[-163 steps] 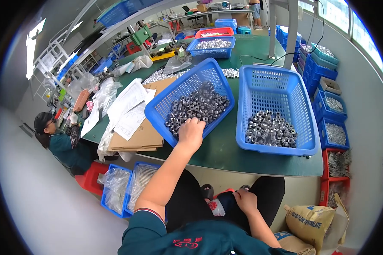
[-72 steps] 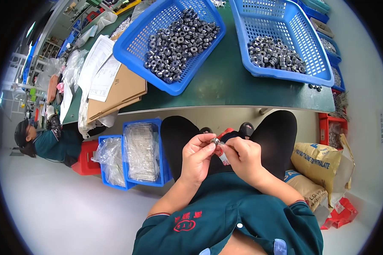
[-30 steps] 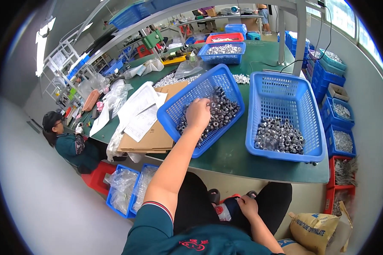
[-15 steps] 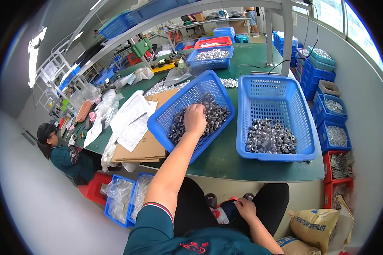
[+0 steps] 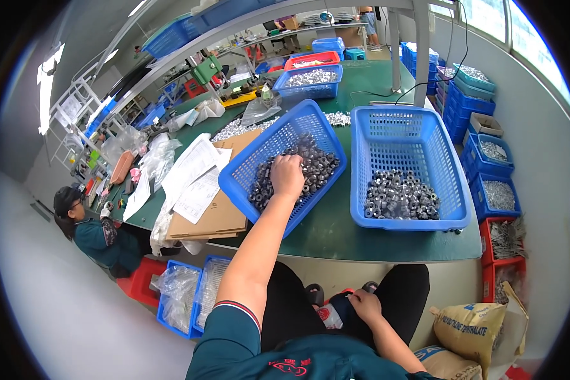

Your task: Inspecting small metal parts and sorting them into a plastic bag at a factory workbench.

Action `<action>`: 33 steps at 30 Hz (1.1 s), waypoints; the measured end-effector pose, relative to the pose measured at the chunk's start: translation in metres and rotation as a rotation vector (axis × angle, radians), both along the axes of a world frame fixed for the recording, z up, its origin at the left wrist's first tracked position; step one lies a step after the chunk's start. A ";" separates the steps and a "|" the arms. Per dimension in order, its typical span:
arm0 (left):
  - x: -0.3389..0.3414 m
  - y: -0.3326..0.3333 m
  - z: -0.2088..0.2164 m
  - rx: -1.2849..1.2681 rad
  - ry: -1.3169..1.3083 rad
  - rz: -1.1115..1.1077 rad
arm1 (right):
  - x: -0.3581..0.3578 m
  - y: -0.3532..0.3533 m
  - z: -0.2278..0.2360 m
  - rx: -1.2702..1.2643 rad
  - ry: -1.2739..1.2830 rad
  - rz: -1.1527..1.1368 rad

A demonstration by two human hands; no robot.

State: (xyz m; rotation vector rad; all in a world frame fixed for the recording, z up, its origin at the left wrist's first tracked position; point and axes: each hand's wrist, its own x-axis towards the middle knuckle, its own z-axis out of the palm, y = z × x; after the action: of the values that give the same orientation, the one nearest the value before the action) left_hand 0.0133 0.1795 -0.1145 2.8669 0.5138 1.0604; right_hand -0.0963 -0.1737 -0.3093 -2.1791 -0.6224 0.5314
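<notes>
My left hand [image 5: 287, 177] reaches into a tilted blue mesh basket [image 5: 234, 170], its fingers bent down among dark, ring-shaped metal nuts [image 5: 322, 166]. The fingertips are hidden, so what they pinch cannot be made out. To the right, a second blue basket [image 5: 404, 134] stands straight on the table, with a heap of similar nuts [image 5: 400, 196] in its near half. Down in my lap, my right hand [image 5: 365, 305] rests by my thigh, fingers loosely extended and holding nothing visible. Beside it shows a dark, red and white item [image 5: 333, 314], its kind unclear.
The green table [image 5: 323, 244] carries papers [image 5: 195, 174] on flat cardboard [image 5: 225, 218] at left. Behind stand a blue bin [image 5: 307, 92] of silvery parts and a green press [image 5: 206, 69]. A seated co-worker [image 5: 95, 234] is at far left. Sacks [image 5: 472, 329] and stacked bins [image 5: 497, 196] line the right.
The view has shifted slightly, so the table and baskets sit a little higher. My left hand has moved slightly within the nuts; my right hand stays in my lap.
</notes>
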 end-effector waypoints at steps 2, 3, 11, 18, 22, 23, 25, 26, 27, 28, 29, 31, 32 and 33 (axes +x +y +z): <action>0.000 -0.001 -0.002 -0.024 0.000 0.009 | 0.000 -0.001 -0.002 0.022 -0.010 -0.003; -0.001 0.000 -0.002 -0.024 -0.001 0.008 | 0.000 -0.002 -0.003 0.022 -0.011 -0.004; -0.017 -0.022 0.005 0.001 0.068 -0.006 | 0.000 -0.001 -0.002 0.015 -0.026 0.010; -0.011 -0.019 -0.002 0.087 0.059 0.038 | -0.001 0.001 -0.004 0.024 -0.035 0.005; -0.013 -0.017 0.001 0.094 0.099 0.026 | -0.001 0.000 0.001 -0.003 -0.026 0.002; -0.014 -0.018 0.004 0.077 0.143 0.015 | 0.000 -0.001 0.001 -0.010 -0.030 0.001; -0.013 -0.018 0.009 0.047 0.251 0.014 | 0.000 -0.002 0.000 -0.010 -0.020 -0.001; -0.015 -0.018 0.008 0.049 0.256 0.013 | 0.000 -0.002 0.000 -0.009 -0.016 0.002; -0.016 -0.018 0.006 0.036 0.258 -0.009 | 0.000 -0.001 0.000 -0.007 -0.010 0.001; -0.017 -0.019 0.004 0.023 0.262 -0.034 | -0.001 -0.001 0.000 -0.012 -0.016 0.002; -0.019 -0.021 0.001 0.023 0.269 -0.036 | -0.001 0.000 0.000 -0.018 -0.022 0.002; -0.023 -0.029 -0.008 -0.006 0.143 -0.010 | 0.000 0.001 0.001 -0.018 -0.016 0.004; -0.024 -0.028 -0.017 0.003 0.069 -0.018 | 0.000 0.002 0.001 -0.018 -0.018 0.009; -0.025 -0.029 -0.023 0.022 0.019 -0.014 | 0.001 0.002 0.000 -0.008 -0.030 0.018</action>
State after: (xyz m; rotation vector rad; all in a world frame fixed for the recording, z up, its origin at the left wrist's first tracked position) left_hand -0.0119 0.1505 -0.1374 2.8982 0.4861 1.0445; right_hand -0.0956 -0.1716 -0.3092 -2.1946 -0.6568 0.5127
